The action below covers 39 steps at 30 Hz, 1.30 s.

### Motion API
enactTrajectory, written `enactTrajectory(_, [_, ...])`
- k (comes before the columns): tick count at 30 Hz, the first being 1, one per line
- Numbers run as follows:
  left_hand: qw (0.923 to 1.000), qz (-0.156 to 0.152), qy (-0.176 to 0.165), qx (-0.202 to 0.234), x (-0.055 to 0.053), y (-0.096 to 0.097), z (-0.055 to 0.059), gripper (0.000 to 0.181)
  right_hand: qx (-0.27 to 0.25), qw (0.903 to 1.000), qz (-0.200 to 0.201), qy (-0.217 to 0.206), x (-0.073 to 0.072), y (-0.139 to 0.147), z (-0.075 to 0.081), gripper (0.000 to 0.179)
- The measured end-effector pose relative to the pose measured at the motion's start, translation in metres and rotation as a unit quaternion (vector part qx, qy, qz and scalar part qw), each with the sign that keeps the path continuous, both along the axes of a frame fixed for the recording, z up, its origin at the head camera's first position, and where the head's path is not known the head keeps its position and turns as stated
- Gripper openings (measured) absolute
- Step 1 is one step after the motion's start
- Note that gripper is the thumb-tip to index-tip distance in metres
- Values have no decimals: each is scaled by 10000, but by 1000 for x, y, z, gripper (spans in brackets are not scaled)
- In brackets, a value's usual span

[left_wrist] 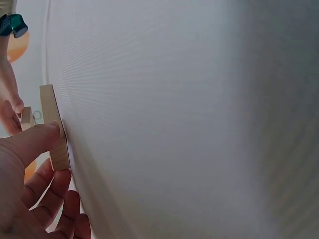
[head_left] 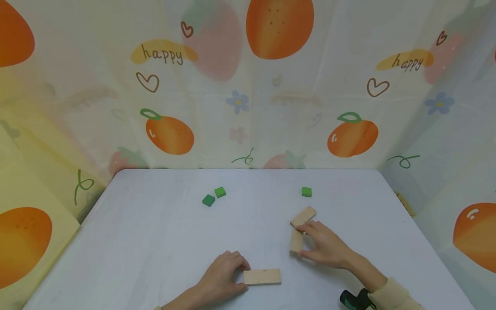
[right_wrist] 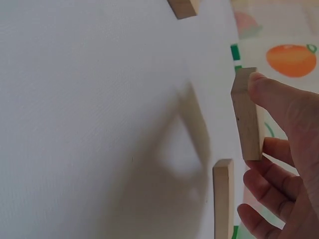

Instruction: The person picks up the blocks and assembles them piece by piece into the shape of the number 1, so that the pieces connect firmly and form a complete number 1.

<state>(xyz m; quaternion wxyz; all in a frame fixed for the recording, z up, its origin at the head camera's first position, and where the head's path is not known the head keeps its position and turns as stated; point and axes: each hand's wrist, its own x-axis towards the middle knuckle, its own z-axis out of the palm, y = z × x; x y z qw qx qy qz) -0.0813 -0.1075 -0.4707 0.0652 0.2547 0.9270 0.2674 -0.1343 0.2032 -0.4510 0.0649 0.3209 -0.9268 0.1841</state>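
My left hand point(head_left: 221, 276) pinches the left end of a pale wooden block point(head_left: 262, 277) near the front of the white table. In the left wrist view the thumb presses one face of this block point(left_wrist: 54, 112), which lies at or very close to the table surface. Farther right, my right hand point(head_left: 328, 246) grips a second wooden block point(head_left: 296, 241) between thumb and fingers. The right wrist view shows that block point(right_wrist: 247, 117) raised off the table, its shadow below. Just beyond it a third wooden block point(head_left: 304, 216) lies slantwise on the table.
Two green cubes point(head_left: 208, 200) sit close together at the back left of the white table point(head_left: 155, 241). Another green cube point(head_left: 306, 192) is at the back right. A dark strapped device point(head_left: 357, 299) is by the right wrist. Fruit-printed cloth point(head_left: 263, 129) hangs behind.
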Motion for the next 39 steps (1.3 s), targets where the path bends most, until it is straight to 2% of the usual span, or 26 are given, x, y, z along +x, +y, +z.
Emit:
enactTrajectory(7, [10000,35,-62,-57,0,1,2,31,118,9991,19,-407,0,-13,3,60])
enactTrajectory(18, [10000,-62,-8,12,1,0,1,31,161,9980,331,-514,0,-30,0,59])
enactTrajectory(25, [10000,-69,-43,-34,0,0,2,31,142,9973,592,-413,1,-40,-4,59])
enactTrajectory(32, [9999,-115,-40,-10,0,0,4,31,109,9955,697,-635,-1,-50,-6,60])
enactTrajectory(39, [9999,-153,-15,30,-1,-1,4,31,103,9929,976,-669,-2,-60,-8,58])
